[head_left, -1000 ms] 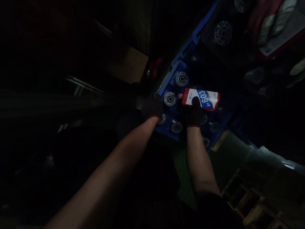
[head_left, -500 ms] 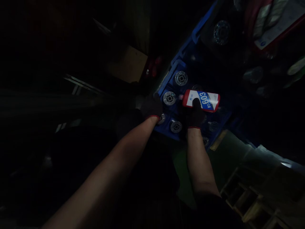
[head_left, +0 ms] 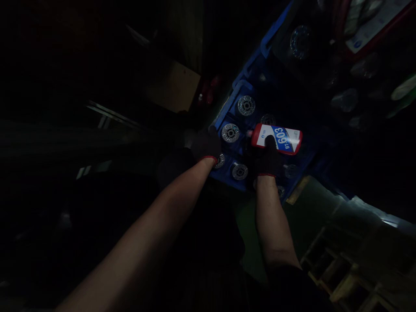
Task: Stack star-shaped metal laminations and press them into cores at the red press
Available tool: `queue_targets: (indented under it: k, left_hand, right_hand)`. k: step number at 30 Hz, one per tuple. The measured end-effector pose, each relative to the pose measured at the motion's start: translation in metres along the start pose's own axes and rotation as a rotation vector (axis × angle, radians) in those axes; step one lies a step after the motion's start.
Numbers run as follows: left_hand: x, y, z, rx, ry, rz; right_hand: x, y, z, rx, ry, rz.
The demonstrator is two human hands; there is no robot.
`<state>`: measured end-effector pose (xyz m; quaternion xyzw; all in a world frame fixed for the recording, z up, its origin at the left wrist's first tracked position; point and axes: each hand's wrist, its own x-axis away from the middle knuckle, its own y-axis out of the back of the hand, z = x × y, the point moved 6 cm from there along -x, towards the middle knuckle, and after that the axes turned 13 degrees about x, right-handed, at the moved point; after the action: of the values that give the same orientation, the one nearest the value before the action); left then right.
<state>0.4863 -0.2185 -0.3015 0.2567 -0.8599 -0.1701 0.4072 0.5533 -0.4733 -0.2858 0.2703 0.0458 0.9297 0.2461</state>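
Observation:
A red bottle with a white and blue "603" label lies sideways in my right hand, thumb across the label, its nozzle pointing left. The hand wears a dark glove with a red cuff, and it is above a blue crate. Several round metal parts with toothed faces, such as one rotor-like disc, sit in the crate. My left hand, gloved the same way, is at the crate's left edge, close to another toothed metal part. Its fingers are lost in the dark.
Another person's gloved hand is at the upper right by a red bottle with a white label. More metal parts lie there. A cardboard-coloured panel is beyond the crate; a wooden pallet is at the lower right.
The bottle and my right hand have shifted very slightly to the right. My left hand has stayed at the crate edge.

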Motion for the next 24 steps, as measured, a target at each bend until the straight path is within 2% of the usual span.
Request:
queue_targets:
  k: [6, 13, 16, 24]
  left_hand:
    - [0.001, -0.001, -0.005, -0.074, -0.049, -0.005]
    - [0.005, 0.001, -0.009, -0.118, -0.044, 0.018]
    - [0.005, 0.001, -0.007, -0.087, -0.028, 0.005]
    - [0.002, -0.001, -0.005, -0.086, -0.024, 0.002]
  right_hand:
    - [0.011, 0.001, 0.002, 0.02, 0.037, -0.079]
    - [0.004, 0.004, -0.008, -0.019, 0.019, -0.034]
    - [0.003, 0.009, -0.008, 0.01, 0.018, -0.054]
    - [0.016, 0.006, -0.006, -0.046, 0.004, -0.059]
